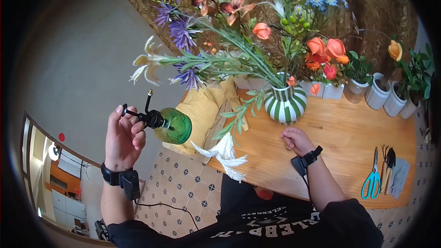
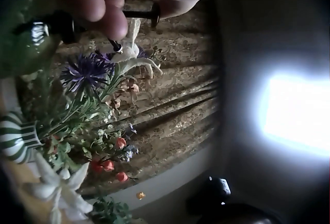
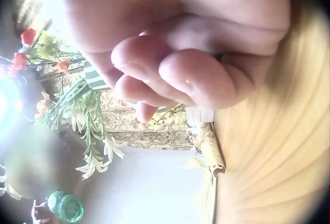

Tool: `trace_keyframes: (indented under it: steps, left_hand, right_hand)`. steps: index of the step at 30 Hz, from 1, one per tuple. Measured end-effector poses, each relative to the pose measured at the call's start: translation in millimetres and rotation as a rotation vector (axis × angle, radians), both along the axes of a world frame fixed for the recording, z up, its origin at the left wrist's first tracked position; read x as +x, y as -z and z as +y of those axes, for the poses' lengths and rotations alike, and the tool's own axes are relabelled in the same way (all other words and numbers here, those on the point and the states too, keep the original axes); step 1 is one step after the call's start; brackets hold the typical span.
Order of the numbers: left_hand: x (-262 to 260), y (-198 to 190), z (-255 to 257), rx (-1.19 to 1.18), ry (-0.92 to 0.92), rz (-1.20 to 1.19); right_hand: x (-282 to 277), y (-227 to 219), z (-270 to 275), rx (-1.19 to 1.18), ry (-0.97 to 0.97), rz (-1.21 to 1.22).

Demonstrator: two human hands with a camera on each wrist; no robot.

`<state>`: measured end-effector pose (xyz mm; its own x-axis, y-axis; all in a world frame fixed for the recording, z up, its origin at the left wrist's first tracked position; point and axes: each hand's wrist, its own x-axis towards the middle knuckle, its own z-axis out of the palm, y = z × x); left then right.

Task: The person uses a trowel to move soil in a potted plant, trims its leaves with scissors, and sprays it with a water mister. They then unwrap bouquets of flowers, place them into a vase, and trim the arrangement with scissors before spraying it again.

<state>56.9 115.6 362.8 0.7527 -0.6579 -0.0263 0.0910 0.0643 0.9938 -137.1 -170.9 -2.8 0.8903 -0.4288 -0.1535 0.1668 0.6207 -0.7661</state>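
My left hand (image 1: 123, 134) holds a green glass spray bottle (image 1: 178, 126) by its black pump head, raised left of the table, with the bottle tilted on its side. In the left wrist view the fingers (image 2: 112, 21) curl round the black sprayer and the thumb is at its plunger. My right hand (image 1: 297, 140) rests on the wooden table with its fingers loosely curled, holding nothing. Just beyond it stands a green-and-white striped vase (image 1: 285, 106) full of flowers. Purple blooms (image 1: 183, 32) and a white lily (image 1: 224, 157) lean out of it to the left.
Teal-handled scissors (image 1: 371, 181), small garden tools (image 1: 388, 170) and a grey cloth (image 1: 401, 177) lie at the table's right. Potted plants (image 1: 377, 93) line the back right edge. Yellow wrapping paper (image 1: 197, 112) covers the left end. A patterned curtain (image 1: 367, 4) hangs behind.
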Motion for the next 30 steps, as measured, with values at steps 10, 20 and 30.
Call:
trace_keyframes:
  steps: [10, 20, 30]
  left_hand:
    - [-17.0, -5.2, -29.1, -0.075, 0.055, -0.002]
    - [-49.2, 2.4, -61.0, -0.032, 0.173, -0.026]
    - [-46.3, 44.7, -61.0, -0.099, 0.369, 0.174]
  right_hand:
    - [-0.3, -0.8, 1.5, -0.016, 0.004, 0.020]
    - [0.9, 1.2, 0.2, -0.087, -0.019, 0.045]
    - [0.9, -2.0, 2.2, -0.069, -0.005, 0.070]
